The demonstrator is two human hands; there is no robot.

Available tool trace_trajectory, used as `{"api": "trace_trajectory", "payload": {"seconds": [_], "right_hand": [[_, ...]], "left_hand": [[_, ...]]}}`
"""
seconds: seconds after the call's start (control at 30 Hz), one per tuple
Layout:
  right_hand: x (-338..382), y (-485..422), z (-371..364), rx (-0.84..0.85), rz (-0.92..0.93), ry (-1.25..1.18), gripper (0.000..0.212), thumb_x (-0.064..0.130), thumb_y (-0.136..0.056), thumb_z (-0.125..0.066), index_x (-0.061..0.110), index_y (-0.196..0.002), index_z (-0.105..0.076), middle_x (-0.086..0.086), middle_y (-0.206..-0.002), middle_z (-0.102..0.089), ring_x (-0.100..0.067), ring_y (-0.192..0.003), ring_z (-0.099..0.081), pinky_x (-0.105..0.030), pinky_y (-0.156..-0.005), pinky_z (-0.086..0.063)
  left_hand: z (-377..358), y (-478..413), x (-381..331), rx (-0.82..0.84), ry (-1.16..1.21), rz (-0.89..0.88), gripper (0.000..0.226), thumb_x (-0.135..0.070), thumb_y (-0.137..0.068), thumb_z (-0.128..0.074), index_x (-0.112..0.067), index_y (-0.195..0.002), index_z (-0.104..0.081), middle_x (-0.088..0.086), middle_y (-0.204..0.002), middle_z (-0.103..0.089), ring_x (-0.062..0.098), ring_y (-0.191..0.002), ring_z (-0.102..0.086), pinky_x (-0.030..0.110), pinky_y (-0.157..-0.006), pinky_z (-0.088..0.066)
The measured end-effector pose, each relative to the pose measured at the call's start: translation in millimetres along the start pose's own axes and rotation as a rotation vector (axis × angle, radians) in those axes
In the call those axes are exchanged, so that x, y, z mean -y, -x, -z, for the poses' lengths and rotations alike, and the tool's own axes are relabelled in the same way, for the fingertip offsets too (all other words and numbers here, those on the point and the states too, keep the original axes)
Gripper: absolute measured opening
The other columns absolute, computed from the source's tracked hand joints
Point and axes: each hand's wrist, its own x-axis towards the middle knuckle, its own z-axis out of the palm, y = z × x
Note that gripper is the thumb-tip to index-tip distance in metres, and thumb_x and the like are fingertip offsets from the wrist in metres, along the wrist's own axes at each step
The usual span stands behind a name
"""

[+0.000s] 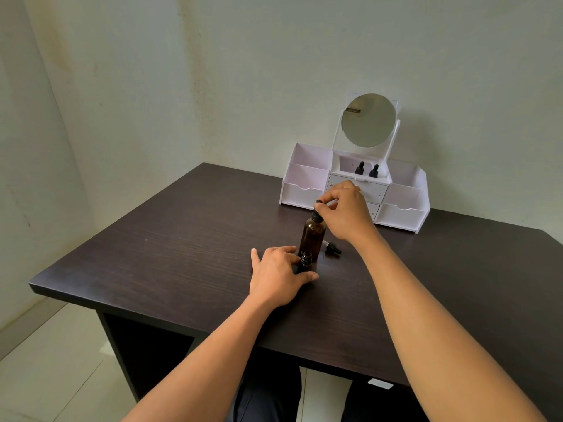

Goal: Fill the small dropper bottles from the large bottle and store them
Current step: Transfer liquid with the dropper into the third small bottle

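- The right hand (pixel 344 208) is pinching the black rubber dropper top (pixel 317 212) of the large amber glass bottle (pixel 312 236). Thumb and fingertips are closing tight on the bulb.
- The left hand (pixel 277 275) is holding the small dark open-mouthed bottle (pixel 306 259) low down between thumb and forefinger. It's standing just near-side of the large bottle, pretty much touching it.
- The small bottle's loose black dropper cap (pixel 332 248) is lying on its side just right of the large bottle.
- Two small black-capped dropper bottles (pixel 359 167) are already sitting in the middle compartment of the white plastic organiser with the round mirror (pixel 304 190), at the far side of the dark wood-grain table (pixel 182 239).
- My take on the step: the pipette needs lifting straight up so it isn't dragging the large bottle over, since nothing's bracing that one. Then a short hop down into the small mouth, with the left hand holding it steady.
- Room-wise, I'd say it's fine. Everything's sitting well in from the near edge, and there's lots of bare table to the left. The tight spots are the loose cap on the right and the organiser front just beyond the right hand.
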Motion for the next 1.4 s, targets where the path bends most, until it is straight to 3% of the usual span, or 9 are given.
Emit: {"api": "trace_trajectory", "payload": {"seconds": [0.13, 0.27, 0.53, 0.8, 0.93, 1.03, 1.17, 1.4], "right_hand": [[0.2, -0.9, 1.2, -0.010, 0.002, -0.005, 0.007, 0.019, -0.089, -0.070, 0.012, -0.092, -0.072, 0.002, -0.108, -0.050, -0.004, -0.078, -0.052, -0.025, -0.079, -0.046], [-1.2, 0.0, 2.6, -0.019, -0.018, -0.037, 0.017, 0.028, -0.086, -0.074, 0.014, -0.095, -0.072, 0.002, -0.111, -0.050, -0.010, -0.078, -0.059, -0.028, -0.080, -0.049], [1.9, -0.6, 3.3, 0.016, 0.004, 0.017, 0.006, 0.017, -0.091, -0.068, 0.012, -0.092, -0.071, 0.003, -0.108, -0.048, -0.009, -0.087, -0.053, -0.022, -0.079, -0.044], [-3.1, -0.9, 7.0, 0.008, -0.039, -0.022, 0.015, 0.029, -0.085, -0.075, 0.016, -0.093, -0.072, 0.000, -0.114, -0.051, -0.017, -0.091, -0.059, -0.029, -0.082, -0.048], [-0.4, 0.7, 6.9, 0.004, -0.019, -0.025, 0.006, 0.023, -0.089, -0.072, 0.018, -0.088, -0.069, 0.002, -0.110, -0.049, -0.011, -0.088, -0.055, -0.024, -0.081, -0.047], [-1.2, 0.5, 6.9, -0.006, -0.025, -0.019, 0.006, 0.020, -0.090, -0.070, 0.014, -0.087, -0.069, 0.001, -0.110, -0.051, -0.003, -0.078, -0.050, -0.012, -0.070, -0.040], [-3.8, 1.0, 6.9, -0.005, -0.063, -0.066, 0.022, 0.032, -0.085, -0.076, 0.013, -0.096, -0.072, -0.001, -0.117, -0.053, -0.016, -0.095, -0.058, -0.028, -0.083, -0.048], [-5.0, 2.7, 4.7, 0.036, -0.060, -0.046, 0.018, 0.031, -0.087, -0.073, 0.017, -0.099, -0.071, 0.000, -0.115, -0.051, -0.022, -0.102, -0.059, -0.028, -0.084, -0.044]], "left_hand": [[-0.4, 0.5, 0.0, 0.002, -0.002, 0.010, 0.058, -0.063, -0.085, -0.066, -0.023, -0.127, -0.069, -0.011, -0.152, -0.046, 0.015, -0.145, -0.031, 0.060, -0.122, 0.001], [0.0, -0.7, -1.1, 0.003, 0.013, 0.016, 0.056, -0.063, -0.085, -0.067, -0.023, -0.124, -0.070, -0.011, -0.153, -0.046, 0.014, -0.145, -0.032, 0.060, -0.122, 0.001], [-0.3, -0.3, -0.3, 0.007, 0.021, 0.013, 0.055, -0.062, -0.085, -0.066, -0.024, -0.126, -0.070, -0.011, -0.152, -0.046, 0.014, -0.145, -0.031, 0.059, -0.122, 0.003], [-1.8, -1.7, 0.6, 0.005, 0.001, 0.006, 0.055, -0.064, -0.085, -0.065, -0.026, -0.125, -0.070, -0.012, -0.152, -0.046, 0.014, -0.145, -0.032, 0.060, -0.122, 0.002], [-1.3, -1.3, 0.8, 0.003, 0.008, 0.005, 0.055, -0.063, -0.085, -0.065, -0.025, -0.124, -0.070, -0.012, -0.152, -0.046, 0.014, -0.145, -0.032, 0.060, -0.122, 0.002], [-1.7, -1.2, 1.0, 0.004, 0.005, 0.003, 0.055, -0.064, -0.085, -0.065, -0.024, -0.122, -0.071, -0.011, -0.153, -0.046, 0.014, -0.145, -0.032, 0.060, -0.122, 0.001], [-1.9, -1.6, 1.3, 0.001, 0.001, 0.002, 0.054, -0.064, -0.085, -0.065, -0.023, -0.119, -0.072, -0.012, -0.153, -0.046, 0.014, -0.145, -0.031, 0.060, -0.122, 0.000], [-3.5, -2.1, 2.1, 0.004, -0.016, 0.001, 0.056, -0.066, -0.085, -0.064, -0.025, -0.123, -0.071, -0.012, -0.153, -0.046, 0.014, -0.145, -0.031, 0.060, -0.122, -0.001]]}}
